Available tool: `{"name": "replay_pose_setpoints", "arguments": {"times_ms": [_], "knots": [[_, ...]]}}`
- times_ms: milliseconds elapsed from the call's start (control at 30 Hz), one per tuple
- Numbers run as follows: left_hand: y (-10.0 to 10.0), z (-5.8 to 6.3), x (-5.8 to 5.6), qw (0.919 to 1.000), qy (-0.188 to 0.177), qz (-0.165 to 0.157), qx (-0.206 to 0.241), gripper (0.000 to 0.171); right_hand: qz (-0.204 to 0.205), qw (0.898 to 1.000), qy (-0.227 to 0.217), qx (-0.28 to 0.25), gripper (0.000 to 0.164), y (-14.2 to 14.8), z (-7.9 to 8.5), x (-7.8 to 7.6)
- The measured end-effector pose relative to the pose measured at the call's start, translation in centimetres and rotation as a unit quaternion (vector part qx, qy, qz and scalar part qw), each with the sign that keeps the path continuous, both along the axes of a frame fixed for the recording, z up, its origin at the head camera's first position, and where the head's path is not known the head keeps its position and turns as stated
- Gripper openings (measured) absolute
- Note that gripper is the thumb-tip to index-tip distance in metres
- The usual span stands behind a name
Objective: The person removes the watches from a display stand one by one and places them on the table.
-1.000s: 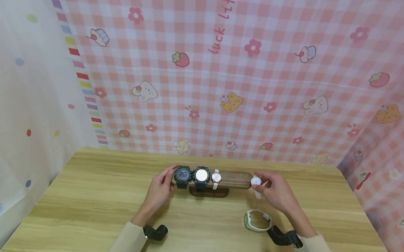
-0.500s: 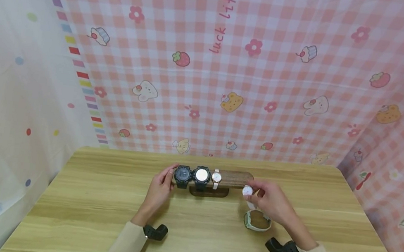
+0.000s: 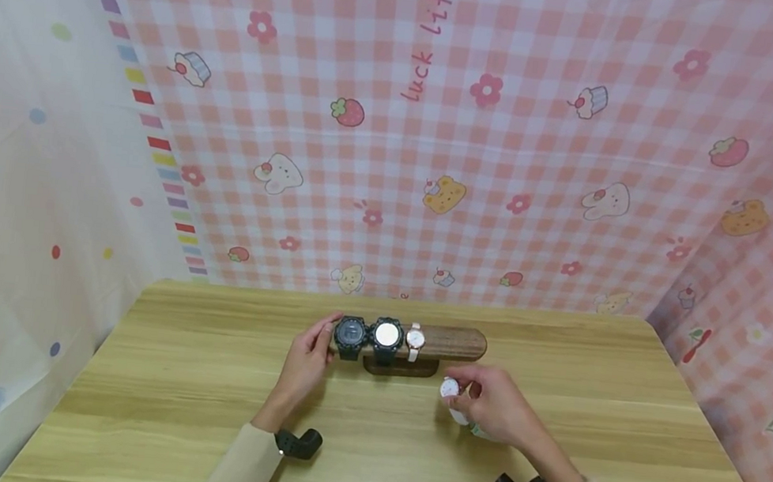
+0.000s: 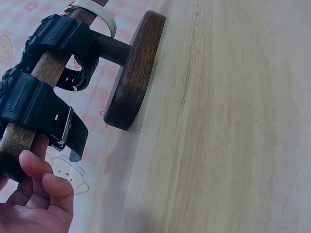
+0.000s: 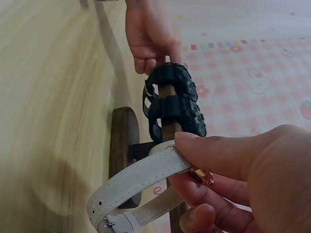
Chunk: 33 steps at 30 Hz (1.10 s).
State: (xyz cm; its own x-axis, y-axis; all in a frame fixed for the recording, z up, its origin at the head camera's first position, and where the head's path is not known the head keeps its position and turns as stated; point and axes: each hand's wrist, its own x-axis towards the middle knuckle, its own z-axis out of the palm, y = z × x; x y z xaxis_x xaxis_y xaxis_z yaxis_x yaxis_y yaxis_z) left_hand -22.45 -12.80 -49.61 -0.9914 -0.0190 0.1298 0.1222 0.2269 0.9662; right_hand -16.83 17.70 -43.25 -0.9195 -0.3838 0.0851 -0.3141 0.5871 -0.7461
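A wooden watch stand [image 3: 453, 344] carries two black watches [image 3: 350, 335] and a small rose-gold watch with a pale strap [image 3: 414, 340]. My left hand [image 3: 308, 353] grips the left end of its bar; the left wrist view shows the fingers [image 4: 36, 165] curled at that end, beside a black watch. Between thumb and fingers, my right hand [image 3: 493, 404] pinches a white-strapped watch [image 5: 141, 177] with a rose-gold case, in front of the stand and apart from it. Its strap is buckled into a loop. Under the right hand, a pale green watch [image 3: 479, 431] is mostly hidden.
The stand's base [image 3: 401, 367] rests on a light wooden table [image 3: 197, 394]. Behind the table hangs a pink checked cloth [image 3: 389, 217], with more cloth at both sides. Each wrist wears a black camera mount [image 3: 299, 443].
My right hand has carried the white watch from the bar's right end leftward and toward me, and now covers most of the pale green watch. The left hand stays at the stand.
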Motion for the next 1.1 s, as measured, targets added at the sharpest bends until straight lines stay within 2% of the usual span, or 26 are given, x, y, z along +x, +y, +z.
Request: {"name": "replay_pose_setpoints", "arguments": {"times_ms": [267,633,867,900,1100], "knots": [[0.0,0.0,0.1,1.0,0.003,0.004,-0.001,0.035,0.005,1.0,-0.02,-0.002,0.038,-0.4,-1.0,0.0],[0.0,-0.1,-0.1,1.0,0.007,0.002,0.003,0.035,0.017,1.0,-0.002,-0.003,0.037,-1.3,-2.8,-0.3],[0.0,-0.1,-0.2,0.9999,-0.012,0.003,0.011,0.036,0.025,1.0,-0.003,0.009,0.036,-2.1,-3.6,-0.5],[0.0,0.1,-0.2,0.9998,-0.016,0.002,0.01,0.036,0.025,1.0,-0.003,0.01,0.036,-2.2,-3.7,-0.5],[0.4,3.2,1.6,0.9998,-0.021,-0.004,0.004,0.036,0.027,1.0,-0.006,0.01,0.036,-2.6,-4.0,-0.4]]}}
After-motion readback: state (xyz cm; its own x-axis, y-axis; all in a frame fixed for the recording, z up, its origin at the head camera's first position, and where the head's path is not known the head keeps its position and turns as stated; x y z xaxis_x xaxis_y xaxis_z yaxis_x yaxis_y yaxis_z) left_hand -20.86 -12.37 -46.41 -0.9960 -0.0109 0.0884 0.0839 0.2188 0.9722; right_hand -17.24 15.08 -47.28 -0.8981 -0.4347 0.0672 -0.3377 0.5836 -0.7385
